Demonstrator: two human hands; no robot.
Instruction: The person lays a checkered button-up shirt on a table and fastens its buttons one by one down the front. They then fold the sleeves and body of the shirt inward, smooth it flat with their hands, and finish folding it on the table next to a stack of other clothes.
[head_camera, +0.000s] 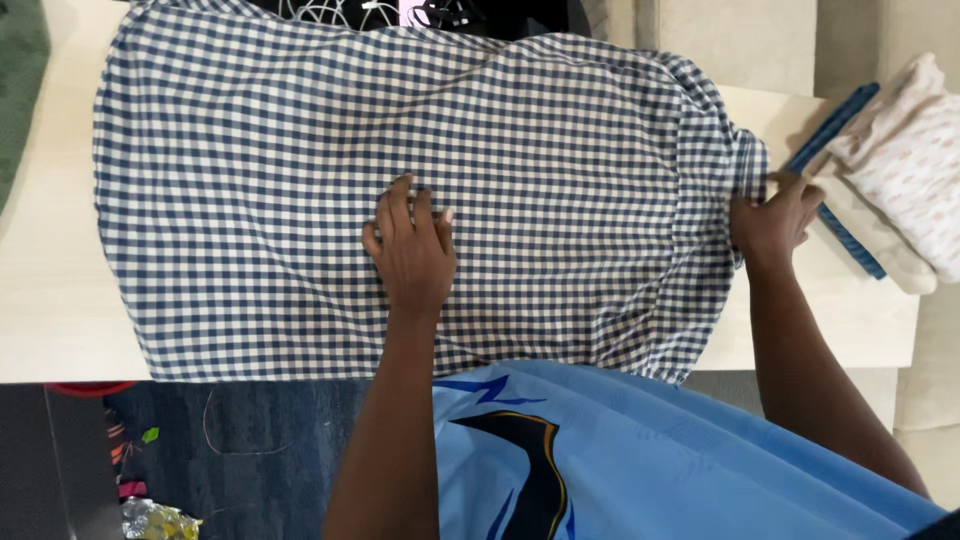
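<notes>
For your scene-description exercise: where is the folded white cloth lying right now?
In the head view, the folded white cloth lies at the table's far right end, beside a blue strip, just beyond the right hand at the checked shirt's edge.

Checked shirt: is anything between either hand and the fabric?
Nothing visible. The left hand lies flat on the checked shirt; the right hand touches its right edge, with folded cloths just beyond it on the table.

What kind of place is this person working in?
Probably a room at home, used for sorting laundry: a checked shirt lies spread on a pale wooden table, folded cloths sit at its end, and dark blue carpet lies below.
</notes>
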